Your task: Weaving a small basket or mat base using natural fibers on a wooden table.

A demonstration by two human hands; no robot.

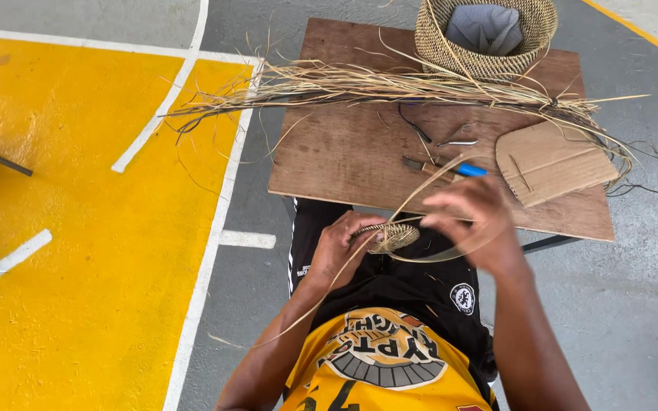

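Mid-weave below bench (329,164) near edge: left hand (338,247) gripping small coiled disc (394,237), right hand (472,221) pinching fibre strand (420,190); next, probably threading it through the coil

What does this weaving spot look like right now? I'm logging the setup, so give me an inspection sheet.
Surface: brown wooden board on a low frame, above a grey and yellow painted floor.
Job's things: small round woven disc; long pale fibre strand.
Clutter: bundle of dried fibres, woven basket with grey cloth inside, cardboard piece, blue-handled tool, small metal tools beside it.
Grips: left hand holds the disc; right hand pinches the strand, blurred.
Cables: nothing seen.
Surroundings: white floor lines; dark and green items at the left edge.
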